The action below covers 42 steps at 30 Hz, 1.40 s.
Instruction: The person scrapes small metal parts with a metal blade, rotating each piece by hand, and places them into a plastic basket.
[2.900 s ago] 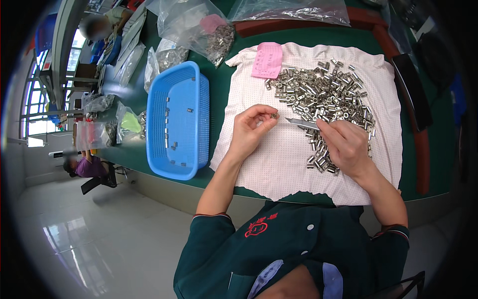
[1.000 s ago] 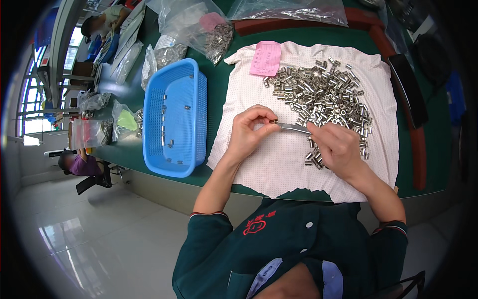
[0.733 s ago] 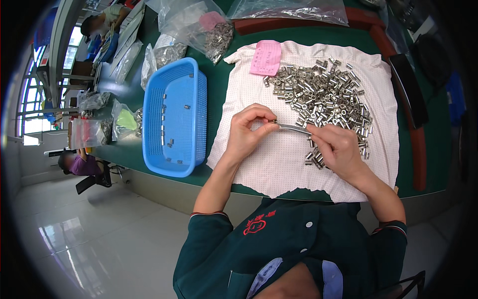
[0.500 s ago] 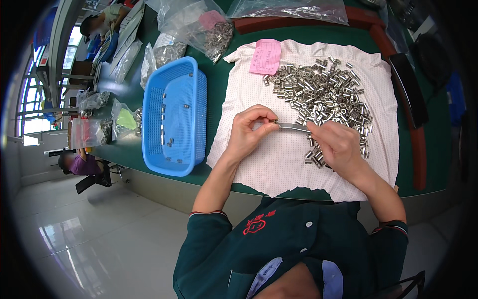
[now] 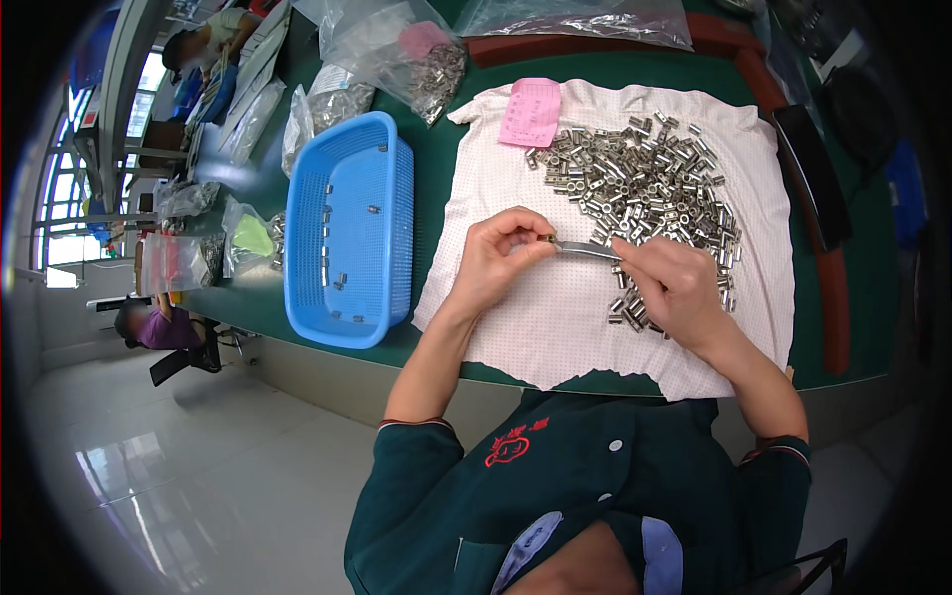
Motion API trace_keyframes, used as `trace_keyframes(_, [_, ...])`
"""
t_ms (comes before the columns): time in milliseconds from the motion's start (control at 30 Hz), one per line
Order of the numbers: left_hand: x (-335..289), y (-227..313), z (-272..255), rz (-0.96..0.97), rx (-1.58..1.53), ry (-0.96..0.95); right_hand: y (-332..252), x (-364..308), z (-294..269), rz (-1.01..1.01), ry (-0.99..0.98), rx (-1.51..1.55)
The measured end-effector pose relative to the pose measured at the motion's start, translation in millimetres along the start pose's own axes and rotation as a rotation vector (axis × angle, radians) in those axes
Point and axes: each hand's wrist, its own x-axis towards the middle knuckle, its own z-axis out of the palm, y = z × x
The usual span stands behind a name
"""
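Observation:
Between thumb and forefinger, my left hand (image 5: 499, 260) pinches a small metal cylinder (image 5: 548, 238), of which only a brassy end shows. My right hand (image 5: 672, 281) is closed round a thin, slightly curved metal tool (image 5: 587, 250); its other end is hidden in the fist. The tool's tip meets the cylinder at my left fingertips. Just beyond my hands, a heap of small silvery metal cylinders (image 5: 650, 183) with holes lies on a pale dotted cloth (image 5: 496, 342). Some of them lie close beside my right hand.
Left of the cloth stands a blue plastic basket (image 5: 397, 248) with several cylinders inside. A pink paper slip (image 5: 531, 111) lies on the cloth. Bags of metal parts (image 5: 436, 74) are behind the basket. A black phone (image 5: 813, 177) leans by a red-brown rail (image 5: 836, 307) at right.
Hardly anything differs. Both hands keep their grips and places, with only a very slight shift of the tool and right hand.

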Motion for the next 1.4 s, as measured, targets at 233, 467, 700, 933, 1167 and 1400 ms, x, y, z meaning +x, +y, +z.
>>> trace_keyframes(233, [0.5, 0.1, -1.9, 0.043, 0.067, 0.003, 0.7, 1.5, 1.3, 0.075, -0.013, 0.124])
trace_keyframes(467, [-0.6, 0.3, 0.1, -0.032, 0.067, 0.014, 5.7, -0.4, 2.7, -0.105, 0.022, -0.131])
trace_keyframes(700, [-0.5, 0.1, -1.7, -0.102, -0.041, 0.008, 8.1, 0.0, 3.1, -0.215, 0.055, -0.287])
trace_keyframes(933, [-0.5, -1.0, -9.0, -0.166, -0.15, -0.036, 4.4, 1.5, 4.0, -0.202, 0.072, -0.254])
trace_keyframes(1167, [1.0, 0.8, -2.9, -0.114, -0.204, -0.003, 1.6, 3.5, 2.5, 0.033, 0.023, 0.017])
trace_keyframes(1400, [1.6, 2.0, -1.0, -0.087, -0.178, 0.058, -1.1, 4.0, -1.3, 0.177, -0.045, 0.211])
